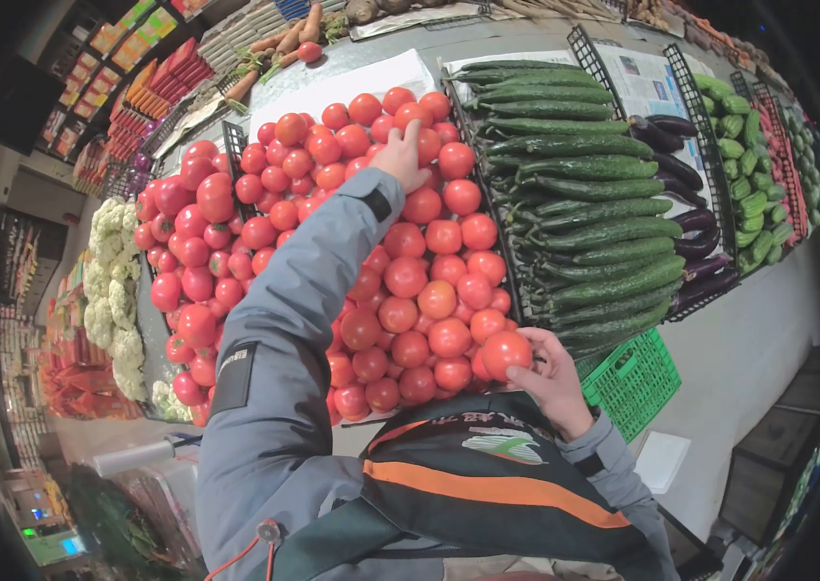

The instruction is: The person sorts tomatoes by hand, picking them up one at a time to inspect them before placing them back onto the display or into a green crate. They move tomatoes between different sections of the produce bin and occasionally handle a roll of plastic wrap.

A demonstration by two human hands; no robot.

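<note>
My right hand [557, 383] grips a large red tomato [507, 354] at the near right corner of the tomato display, thumb in front and fingers curled round its side. Farther away, my left hand [400, 161] reaches over the heap and rests against the tomatoes [406, 277] near the back. A finger of that hand stretches out towards a tomato [414, 114]; its other fingers are partly hidden. The grey sleeve of my left arm covers part of the heap.
Cucumbers [594, 208] are stacked right of a black divider [487, 194], then eggplants [696, 221]. Pinker tomatoes [195, 281] and cauliflower [111, 281] lie to the left. A green crate [634, 383] stands near my right wrist. Carrots [289, 39] lie at the back.
</note>
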